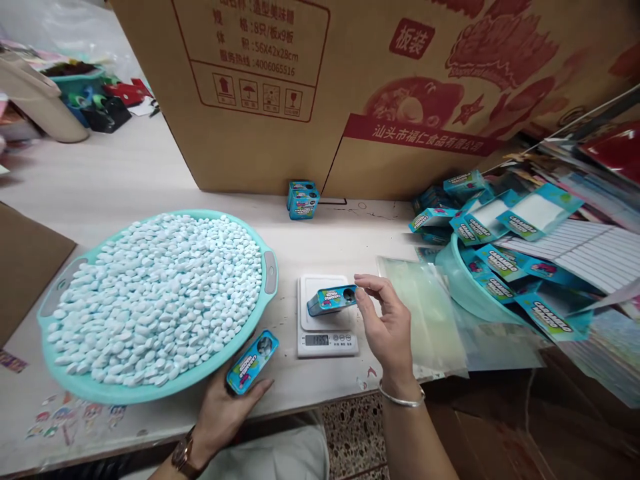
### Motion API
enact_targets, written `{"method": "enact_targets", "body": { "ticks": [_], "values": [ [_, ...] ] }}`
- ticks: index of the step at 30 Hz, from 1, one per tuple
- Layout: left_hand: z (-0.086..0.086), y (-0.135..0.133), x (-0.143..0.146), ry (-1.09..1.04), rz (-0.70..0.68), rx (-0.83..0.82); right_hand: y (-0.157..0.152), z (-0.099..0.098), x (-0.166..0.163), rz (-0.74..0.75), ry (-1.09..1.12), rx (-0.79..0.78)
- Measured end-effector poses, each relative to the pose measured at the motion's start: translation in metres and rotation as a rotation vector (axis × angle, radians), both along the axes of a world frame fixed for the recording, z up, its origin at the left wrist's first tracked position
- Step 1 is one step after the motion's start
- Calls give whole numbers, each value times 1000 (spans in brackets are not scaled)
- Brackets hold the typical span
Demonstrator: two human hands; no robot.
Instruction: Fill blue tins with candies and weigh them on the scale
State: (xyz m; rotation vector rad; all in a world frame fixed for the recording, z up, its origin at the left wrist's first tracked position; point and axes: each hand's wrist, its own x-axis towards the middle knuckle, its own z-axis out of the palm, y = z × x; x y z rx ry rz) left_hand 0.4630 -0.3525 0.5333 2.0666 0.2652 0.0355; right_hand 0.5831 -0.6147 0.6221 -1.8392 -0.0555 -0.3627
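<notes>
My right hand [387,327] pinches one end of a small blue candy tin [331,299] and holds it on or just above a white digital scale [325,313] whose display shows digits. Nearer the table's front edge, my left hand [225,410] grips a second blue tin [253,361], close to the rim of a large teal tray [270,270]. The tray is heaped with pale blue-white tablets [155,297].
A big cardboard carton [310,87] stands behind, with two stacked blue tins [303,199] at its foot. Right of the scale lie clear plastic bags [430,313], a teal basin [463,287] of blue tins and packaging cards [537,213]. Tape dispensers [103,107] sit far left.
</notes>
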Motion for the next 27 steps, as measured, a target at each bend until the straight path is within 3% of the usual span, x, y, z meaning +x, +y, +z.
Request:
{"method": "enact_targets", "body": {
  "ticks": [3, 5, 8, 10, 14, 18, 22, 24, 27],
  "values": [
    [-2, 7, -28, -65, 20, 96, 33, 22, -9, 31, -92, 60],
    [1, 13, -47, -152, -5, 166, 68, 31, -11, 255, -126, 19],
    [12, 24, -65, -265, -7, 270, 129, 34, -7, 635, -221, -261],
    [21, 33, -69, -306, 1, 290, 165, 31, 0, 744, -287, -489],
    [30, 48, -67, -303, 69, 248, 206, 26, 16, 737, -363, -778],
    [31, 52, -60, -296, 93, 169, 221, 29, 31, 663, -400, -861],
    [39, 52, -58, -310, 85, 86, 233, 32, 50, 677, -299, -727],
    [45, 53, -59, -324, 75, 27, 237, 36, 60, 682, -195, -519],
    [53, 57, -61, -347, 94, -42, 239, 45, 74, 705, 123, -51]
  ]
}}
